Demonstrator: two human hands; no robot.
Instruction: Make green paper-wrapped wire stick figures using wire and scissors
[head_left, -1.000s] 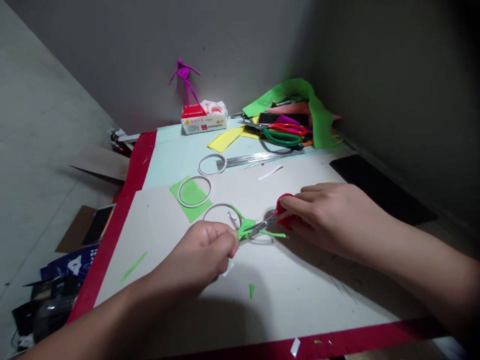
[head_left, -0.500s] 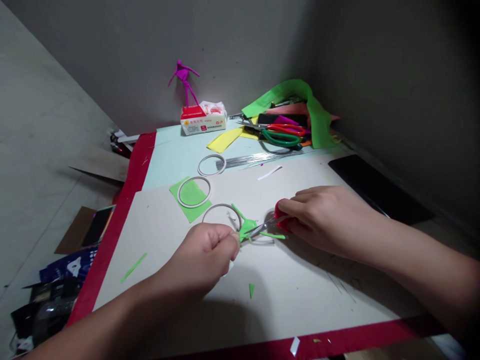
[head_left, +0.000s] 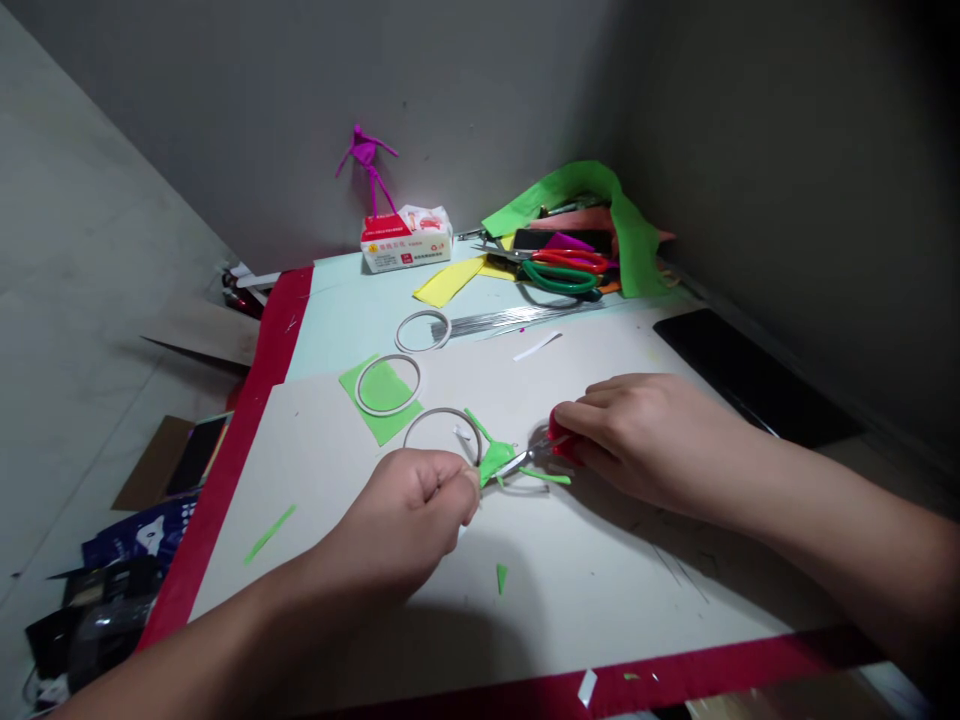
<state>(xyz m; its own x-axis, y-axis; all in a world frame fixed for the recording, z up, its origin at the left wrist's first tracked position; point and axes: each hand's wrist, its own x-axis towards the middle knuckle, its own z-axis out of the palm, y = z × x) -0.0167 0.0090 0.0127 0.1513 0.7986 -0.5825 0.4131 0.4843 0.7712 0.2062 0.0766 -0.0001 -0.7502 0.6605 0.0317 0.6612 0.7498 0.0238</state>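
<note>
Between my hands is a small green paper figure [head_left: 496, 458] with thin twisted limbs. My left hand [head_left: 420, 500] pinches its near end between thumb and fingers, which hide that part. My right hand [head_left: 626, 425] grips the red handles of small scissors [head_left: 519, 461]. Their blades lie against the figure's body, close to my left fingertips, and look nearly closed. A roll of tape [head_left: 444, 412] lies just behind my left hand, partly covered by it. Nearby, a green paper square [head_left: 375, 425] lies with another tape ring [head_left: 388, 385] on top.
A magenta figure [head_left: 365, 152] stands on a small box [head_left: 407, 240] by the wall. Behind are thin wires [head_left: 510, 320], green-handled scissors [head_left: 561, 278] and a green crepe strip [head_left: 637, 245]. A black phone-like slab [head_left: 750, 375] lies right. Green scraps [head_left: 502, 578] dot the board.
The scissor blades have closed together against the green figure, and my right hand has shifted very slightly left. My left hand keeps its pinch in the same place.
</note>
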